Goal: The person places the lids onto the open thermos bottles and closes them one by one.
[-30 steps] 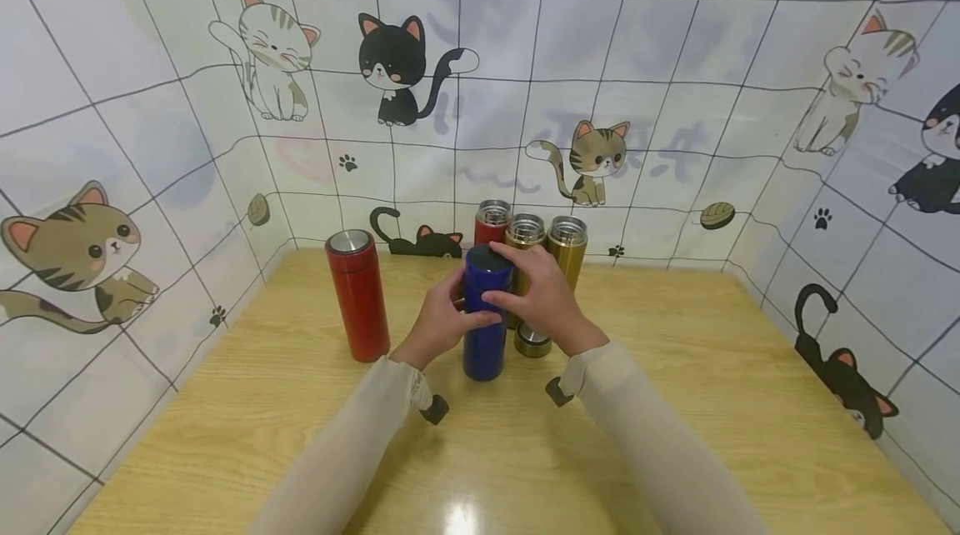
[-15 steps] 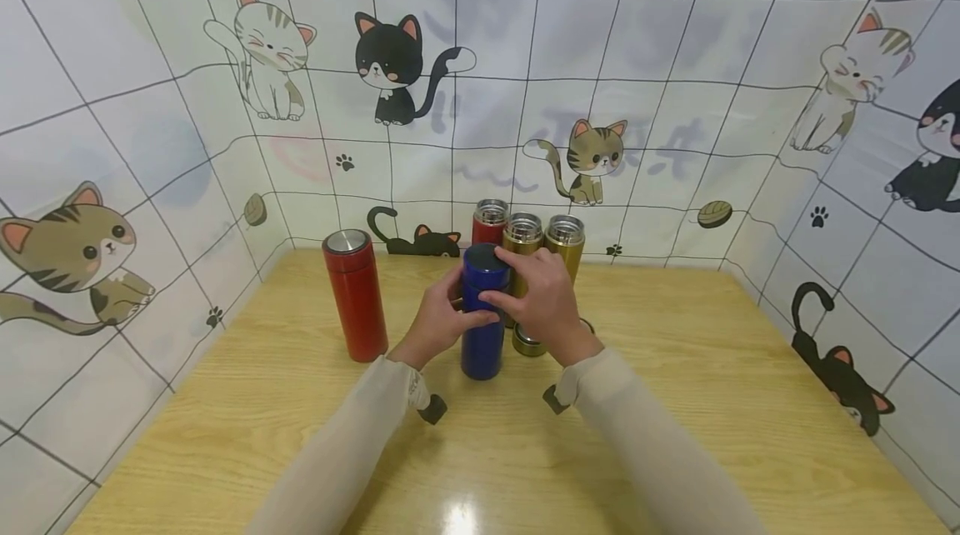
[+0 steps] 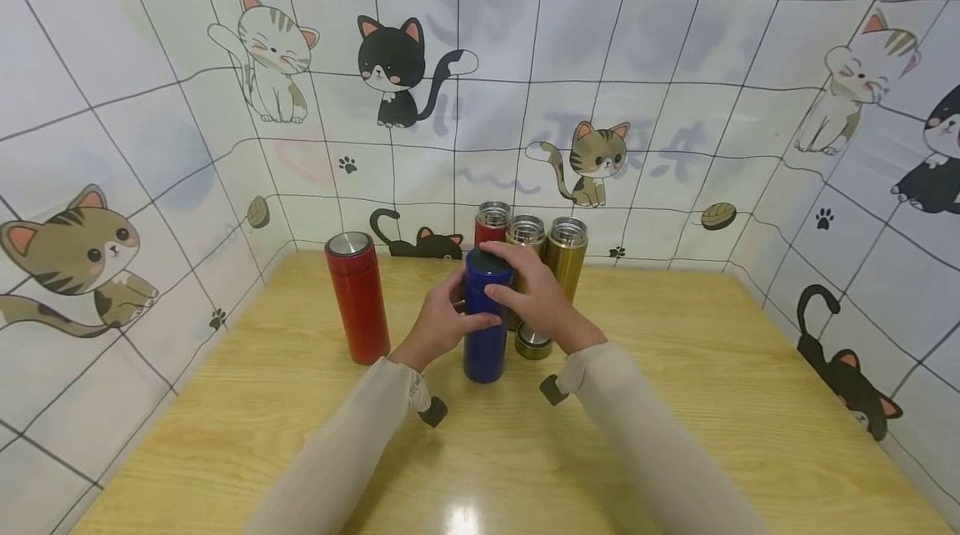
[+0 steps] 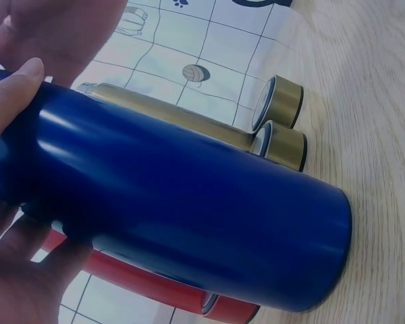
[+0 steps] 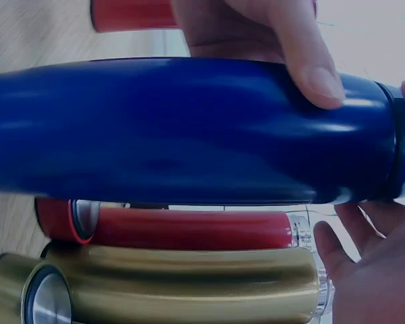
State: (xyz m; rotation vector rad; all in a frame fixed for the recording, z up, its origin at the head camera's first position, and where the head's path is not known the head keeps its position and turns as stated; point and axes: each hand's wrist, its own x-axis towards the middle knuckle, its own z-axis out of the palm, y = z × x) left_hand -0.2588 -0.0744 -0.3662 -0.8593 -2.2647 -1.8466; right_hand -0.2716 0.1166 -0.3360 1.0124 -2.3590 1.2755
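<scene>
A blue thermos flask (image 3: pixel 484 343) stands upright on the table, its dark-topped lid (image 3: pixel 489 262) at the upper end. My left hand (image 3: pixel 441 320) grips the flask's body, thumb across the near side. At the top, my right hand (image 3: pixel 542 289) holds the lid between thumb and fingers. Behind the flask are two gold flasks (image 3: pixel 567 256) (image 5: pixel 189 280) and a red flask (image 3: pixel 492 222), all with bare threaded necks. Gold lids (image 4: pixel 287 101) (image 4: pixel 287 146) lie near their bases, and a red lid (image 5: pixel 57 219) lies beside the lidless red flask.
To the left stands another red flask (image 3: pixel 360 302) with a silver-topped lid on it. The wooden table (image 3: pixel 247 435) meets a wall sheet (image 3: pixel 495 35) printed with cats at the back and sides.
My right hand's fingers have shifted slightly leftward over the lid, and that wrist has turned a little. The left hand and the blue flask stay in place.
</scene>
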